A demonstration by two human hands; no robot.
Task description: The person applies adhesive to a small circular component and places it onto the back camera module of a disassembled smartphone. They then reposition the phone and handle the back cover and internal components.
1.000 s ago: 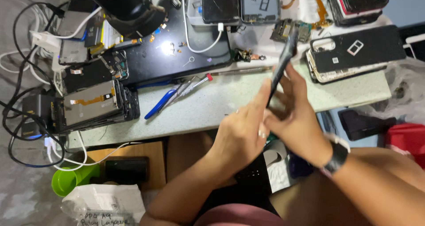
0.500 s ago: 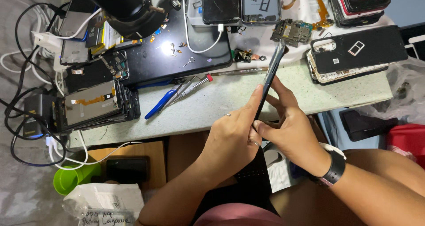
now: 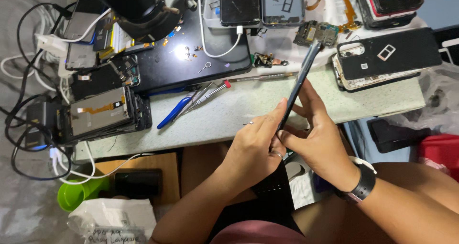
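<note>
Holding the phone (image 3: pixel 299 83) edge-on above the front of the bench (image 3: pixel 267 105), both hands pinch it near the bottom: left hand (image 3: pixel 253 146) fingers closed along one side, right hand (image 3: pixel 315 134) fingers wrapped round the other. I'd say keep the grip light and even so the thin body doesn't flex, and steer clear of the tweezers (image 3: pixel 203 93) underneath.
</note>
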